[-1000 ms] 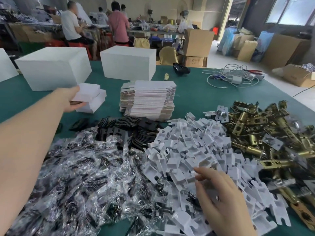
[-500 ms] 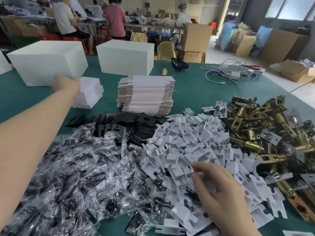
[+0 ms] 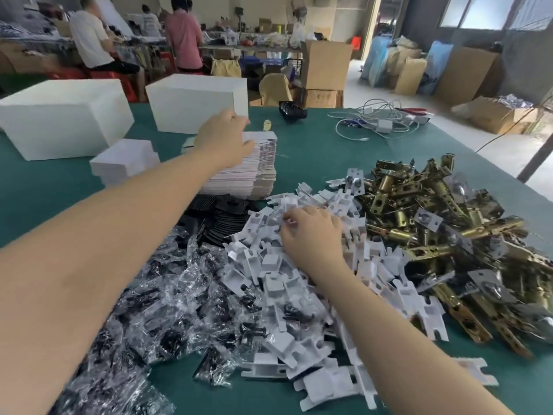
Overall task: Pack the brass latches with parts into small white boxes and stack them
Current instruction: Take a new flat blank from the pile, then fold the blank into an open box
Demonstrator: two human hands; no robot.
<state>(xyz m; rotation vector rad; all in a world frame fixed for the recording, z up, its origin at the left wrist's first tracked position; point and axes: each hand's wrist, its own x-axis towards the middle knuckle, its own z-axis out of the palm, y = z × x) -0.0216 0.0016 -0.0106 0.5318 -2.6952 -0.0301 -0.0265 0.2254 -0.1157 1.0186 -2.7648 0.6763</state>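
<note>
Head view: flat box blanks [image 3: 254,172] are touched by the left hand [image 3: 223,139], fingers relaxed, presumably to draw one; beside them, a white insert [image 3: 270,235] is pinched by the right hand [image 3: 311,238].

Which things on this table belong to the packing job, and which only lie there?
Job: brass latches; white inserts; bagged parts; flat box blanks; small white boxes.
Lying about: cables; black object; cardboard cartons.

Brass latches [image 3: 425,223] heaped at right of worktop; closed small white boxes [image 3: 124,161] stacked at left.
</note>
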